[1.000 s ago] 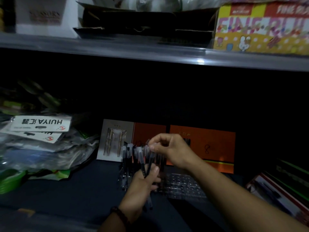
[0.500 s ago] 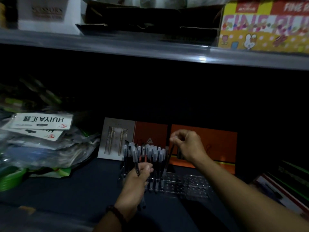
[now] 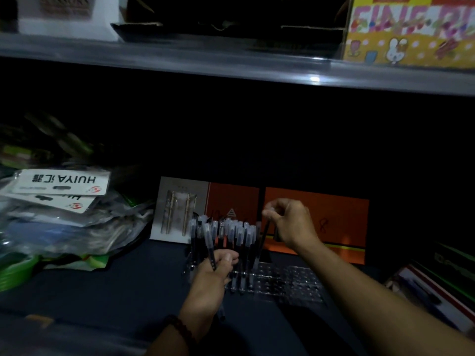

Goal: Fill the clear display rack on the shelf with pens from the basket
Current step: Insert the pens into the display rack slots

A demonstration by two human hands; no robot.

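The clear display rack (image 3: 290, 283) lies on the dark shelf floor, its right part showing rows of bare holes. Several capped pens (image 3: 239, 235) stand upright in its left part. My left hand (image 3: 210, 281) grips a small bundle of pens (image 3: 209, 242) in front of the rack's left end. My right hand (image 3: 290, 222) pinches the cap end of one dark pen (image 3: 262, 242), which slants down toward the rack just right of the standing pens. The basket is out of view.
Orange boxes (image 3: 316, 222) and a grey pen card (image 3: 180, 209) lean behind the rack. A heap of plastic-bagged goods (image 3: 59, 209) fills the left. Flat boxes (image 3: 437, 286) lie at the right. An upper shelf edge (image 3: 231, 65) runs overhead.
My right hand took one pen from the left hand's bundle and carried it right, to the end of the standing row. The left hand sank slightly with its pens.
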